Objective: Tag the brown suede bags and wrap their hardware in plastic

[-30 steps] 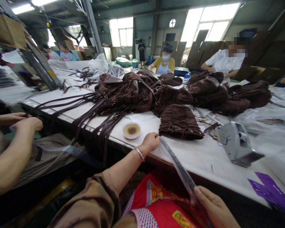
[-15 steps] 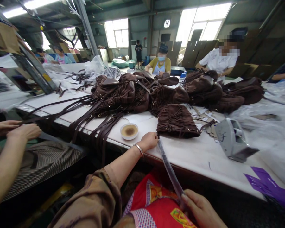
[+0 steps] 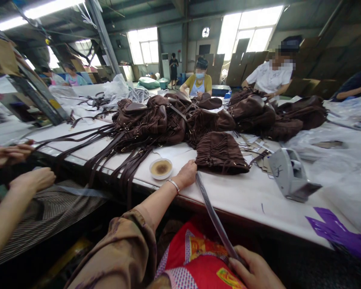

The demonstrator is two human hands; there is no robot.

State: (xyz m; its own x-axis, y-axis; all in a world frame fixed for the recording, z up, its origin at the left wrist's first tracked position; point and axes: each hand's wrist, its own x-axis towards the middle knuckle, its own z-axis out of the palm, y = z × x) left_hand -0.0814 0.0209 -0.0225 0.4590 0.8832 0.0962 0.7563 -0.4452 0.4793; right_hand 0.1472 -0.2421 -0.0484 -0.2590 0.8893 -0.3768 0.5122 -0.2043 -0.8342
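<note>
My left hand [image 3: 186,175], a bracelet on its wrist, is closed around the upper end of a dark strap [image 3: 214,214] at the table's front edge. The strap has a shiny look, like a thin plastic covering, and runs straight down toward me. My right hand [image 3: 255,268] grips its lower end over my red apron [image 3: 192,257]. Just beyond my left hand lies a dark brown fringed bag [image 3: 222,152]. Left of that hand stands a white bowl [image 3: 161,177] with a tan, dark-centred content.
Brown fringed bags [image 3: 156,120] are heaped along the table [image 3: 228,192], their straps [image 3: 99,150] hanging over its edge. To the right are a grey tape dispenser [image 3: 289,172], clear plastic [image 3: 345,172] and a purple piece [image 3: 337,233]. A co-worker's hands [image 3: 33,178] are at the left.
My view has shifted slightly, and the strap still stretches between my hands. At the left, the co-worker's two hands have moved farther apart.
</note>
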